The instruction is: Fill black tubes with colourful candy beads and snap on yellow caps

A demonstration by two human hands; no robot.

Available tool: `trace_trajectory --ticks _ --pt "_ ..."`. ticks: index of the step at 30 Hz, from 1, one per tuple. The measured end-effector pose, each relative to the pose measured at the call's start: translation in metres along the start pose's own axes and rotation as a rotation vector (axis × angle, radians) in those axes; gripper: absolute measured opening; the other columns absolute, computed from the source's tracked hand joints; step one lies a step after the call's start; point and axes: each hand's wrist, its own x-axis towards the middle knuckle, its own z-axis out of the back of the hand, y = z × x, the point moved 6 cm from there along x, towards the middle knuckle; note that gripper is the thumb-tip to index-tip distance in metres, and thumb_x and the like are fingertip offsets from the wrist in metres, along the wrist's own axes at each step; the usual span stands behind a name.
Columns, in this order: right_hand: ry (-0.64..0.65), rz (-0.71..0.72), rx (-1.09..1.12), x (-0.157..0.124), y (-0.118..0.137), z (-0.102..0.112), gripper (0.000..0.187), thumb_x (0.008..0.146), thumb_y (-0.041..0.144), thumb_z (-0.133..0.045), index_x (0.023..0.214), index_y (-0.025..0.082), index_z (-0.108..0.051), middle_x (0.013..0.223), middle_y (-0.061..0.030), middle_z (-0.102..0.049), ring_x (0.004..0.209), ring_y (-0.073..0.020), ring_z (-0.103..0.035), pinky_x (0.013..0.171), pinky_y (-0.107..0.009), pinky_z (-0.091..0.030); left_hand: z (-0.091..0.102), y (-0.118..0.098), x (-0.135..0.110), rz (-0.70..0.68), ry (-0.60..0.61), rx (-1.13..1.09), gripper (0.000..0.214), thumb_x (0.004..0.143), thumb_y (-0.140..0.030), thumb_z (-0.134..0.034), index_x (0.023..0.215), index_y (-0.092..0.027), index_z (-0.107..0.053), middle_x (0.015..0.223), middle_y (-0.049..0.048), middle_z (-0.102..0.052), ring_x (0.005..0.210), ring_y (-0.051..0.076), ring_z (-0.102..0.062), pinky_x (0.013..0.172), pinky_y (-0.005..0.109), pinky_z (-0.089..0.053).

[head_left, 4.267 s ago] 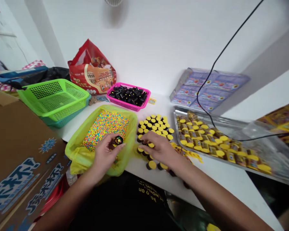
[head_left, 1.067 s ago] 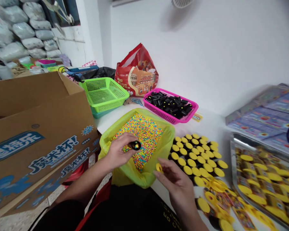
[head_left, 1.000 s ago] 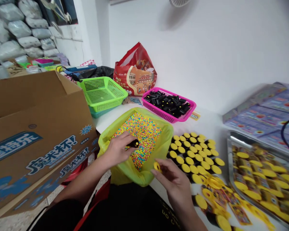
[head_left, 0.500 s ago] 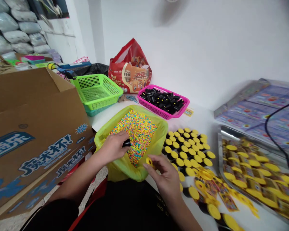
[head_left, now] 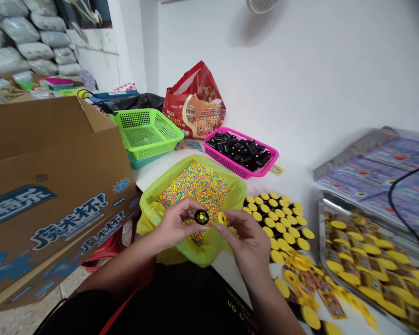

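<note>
My left hand (head_left: 176, 222) grips a small black cylinder (head_left: 201, 217), whose top end shows coloured beads set in it. My right hand (head_left: 246, 242) pinches a yellow ring-shaped lid (head_left: 222, 218) between finger and thumb, a few centimetres from the cylinder. Both hands hover over a yellow-green plastic bag (head_left: 226, 195) filled with tiny multicoloured beads (head_left: 195, 186). Close to my right hand stand rows of black tubes with yellow lids (head_left: 275, 218).
A pink basket of black tubes (head_left: 240, 156) and a green basket (head_left: 145, 135) stand behind the bag. A cardboard box (head_left: 56, 186) is on the left. A metal tray of yellow-capped packaged items (head_left: 366, 265) and stacked printed sheets (head_left: 370, 177) lie on the right.
My left hand has lifted the black cylinder up from the beads, and its beaded top faces up again. My right hand has moved in towards it with the yellow lid.
</note>
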Motion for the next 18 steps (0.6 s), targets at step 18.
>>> trace_trajectory --ticks 18 --pt "0.145 0.378 -0.241 0.015 0.028 -0.03 0.007 0.085 0.025 -0.073 0.089 0.028 -0.078 0.091 -0.0058 -0.076 0.084 -0.0218 -0.072 0.077 -0.038 -0.059 -0.012 0.023 0.008 0.174 -0.13 -0.171 0.041 0.062 -0.035 -0.089 0.075 -0.017 -0.055 0.068 -0.0037 -0.056 0.062 0.01 -0.05 0.061 0.024 -0.039"
